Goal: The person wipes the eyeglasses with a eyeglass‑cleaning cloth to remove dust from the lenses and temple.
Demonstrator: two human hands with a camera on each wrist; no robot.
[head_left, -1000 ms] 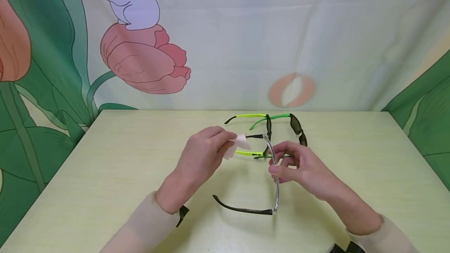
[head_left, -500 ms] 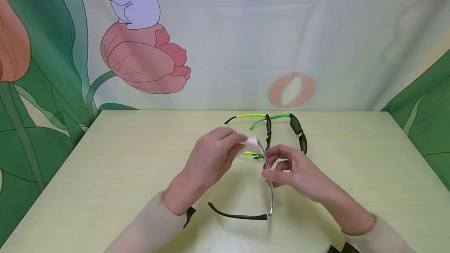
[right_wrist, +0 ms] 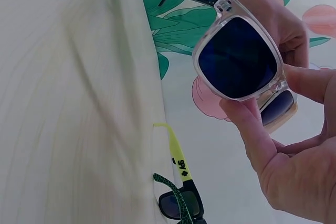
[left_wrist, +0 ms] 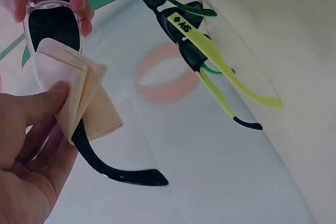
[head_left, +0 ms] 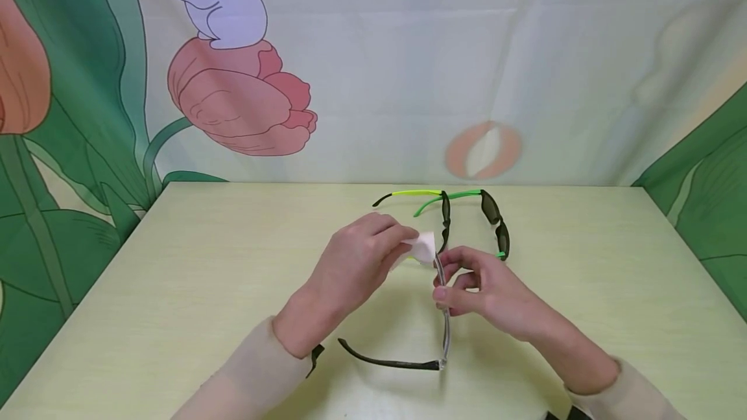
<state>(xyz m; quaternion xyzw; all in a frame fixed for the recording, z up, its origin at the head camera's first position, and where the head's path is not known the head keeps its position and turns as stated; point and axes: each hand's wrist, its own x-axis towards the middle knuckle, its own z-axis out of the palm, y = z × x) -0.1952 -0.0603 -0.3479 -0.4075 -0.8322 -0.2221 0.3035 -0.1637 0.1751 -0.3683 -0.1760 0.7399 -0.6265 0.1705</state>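
Note:
Sunglasses with a clear frame [head_left: 446,336], dark lenses [right_wrist: 239,59] and black temples are held up above the table, both temples unfolded to the left. My right hand [head_left: 496,290] pinches them near the bridge between thumb and fingers. In my left hand [head_left: 362,258] is a folded pale cloth [left_wrist: 79,82], gripped between thumb and fingers. The cloth wraps over the outer part of the far lens and its hinge end; a black temple [left_wrist: 118,174] sticks out below it. The left fingers behind the cloth are partly hidden.
Behind the hands, sunglasses with yellow temples [head_left: 417,192] stand on the table [head_left: 233,264]. Overlapping them are sunglasses with green temples [head_left: 465,194]. A printed curtain [head_left: 373,83] hangs along the table's back edge.
My left hand has moved right with the cloth, from the far temple onto the far lens end. The clear sunglasses and right hand have shifted slightly left and nearer.

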